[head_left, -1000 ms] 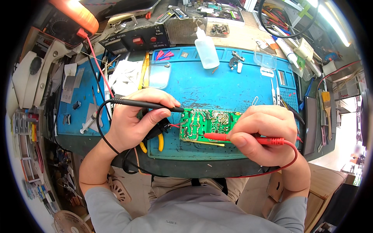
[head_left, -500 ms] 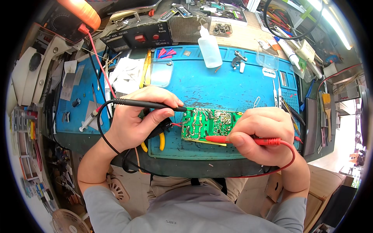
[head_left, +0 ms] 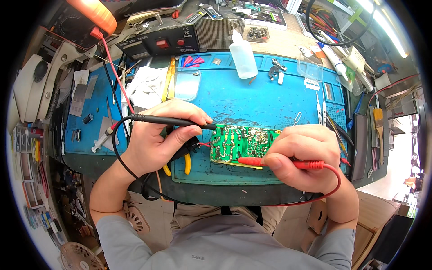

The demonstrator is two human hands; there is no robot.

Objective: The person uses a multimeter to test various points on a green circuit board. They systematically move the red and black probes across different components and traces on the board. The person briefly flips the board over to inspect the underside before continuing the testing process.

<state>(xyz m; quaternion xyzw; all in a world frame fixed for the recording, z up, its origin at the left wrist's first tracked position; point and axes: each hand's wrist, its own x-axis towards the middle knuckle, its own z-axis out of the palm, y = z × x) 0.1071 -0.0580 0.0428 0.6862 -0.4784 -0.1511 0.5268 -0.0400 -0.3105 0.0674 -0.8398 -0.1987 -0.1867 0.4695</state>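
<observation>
A green circuit board (head_left: 238, 144) lies solder side up on the blue work mat (head_left: 211, 101). My left hand (head_left: 164, 132) is closed round a black test probe (head_left: 173, 120), its tip end at the board's upper left corner. In my right hand (head_left: 306, 155) is a red test probe (head_left: 252, 161), pointing left across the board's lower edge. Whether either fine tip touches the solder is too small to tell. My right fingers cover the board's right end. Beside my left hand, yellow-handled pliers (head_left: 187, 164) lie partly hidden, and a red wire runs to the board.
An orange-cased multimeter (head_left: 96, 15) stands at the far left, with leads hanging down. A squeeze bottle (head_left: 243, 56) and a black power unit (head_left: 157, 41) stand at the back. Tweezers (head_left: 323, 110) lie right of the board, a syringe (head_left: 103, 138) at left. The black lead loops beside my left forearm.
Almost nothing differs. Both hands and probes hold their places on the board; the red probe's rear end has shifted very slightly.
</observation>
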